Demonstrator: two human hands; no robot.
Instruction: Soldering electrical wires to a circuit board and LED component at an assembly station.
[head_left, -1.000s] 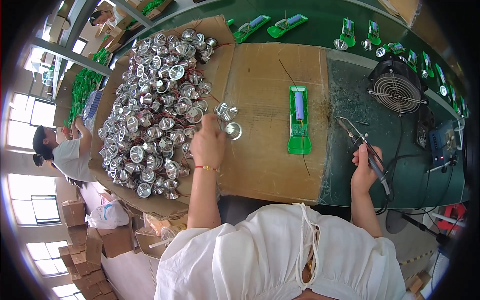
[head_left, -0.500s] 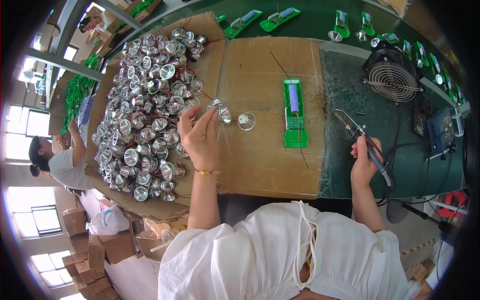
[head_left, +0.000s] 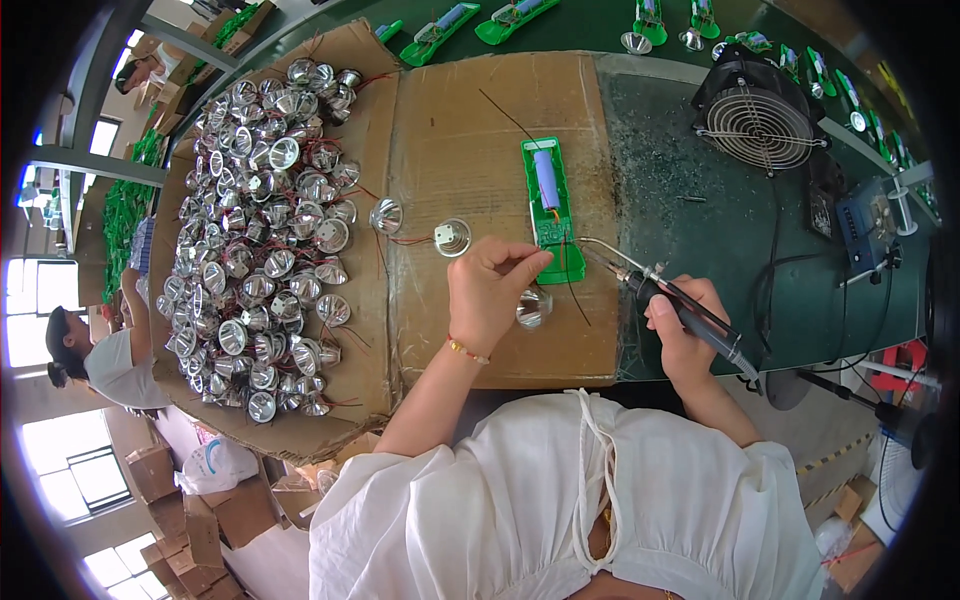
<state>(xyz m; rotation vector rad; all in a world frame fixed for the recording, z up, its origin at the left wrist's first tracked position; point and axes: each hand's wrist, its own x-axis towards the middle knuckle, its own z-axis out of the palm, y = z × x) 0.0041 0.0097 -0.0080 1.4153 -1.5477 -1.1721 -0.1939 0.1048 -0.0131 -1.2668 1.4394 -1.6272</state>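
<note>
My left hand is pinched over the lower left edge of a green plastic lamp housing. Just under its fingertips is a silver lamp reflector, apparently held by thin leads that hardly show. A purple battery and a small circuit board sit in the housing, with a dark wire crossing its lower end. My right hand grips a soldering iron, its tip pointing at the board from the right. Two more reflectors, one face-up and one showing its white base, lie on the cardboard sheet.
A cardboard tray piled with reflectors stands left. At the back right are a black fan with a wire guard and a blue box-shaped unit. Several green housings line the far edge. Another person works at far left.
My left hand has come from the tray's edge rightward to the housing, bringing a reflector. My right hand has brought the iron's tip left to the board. The whole view has shifted somewhat.
</note>
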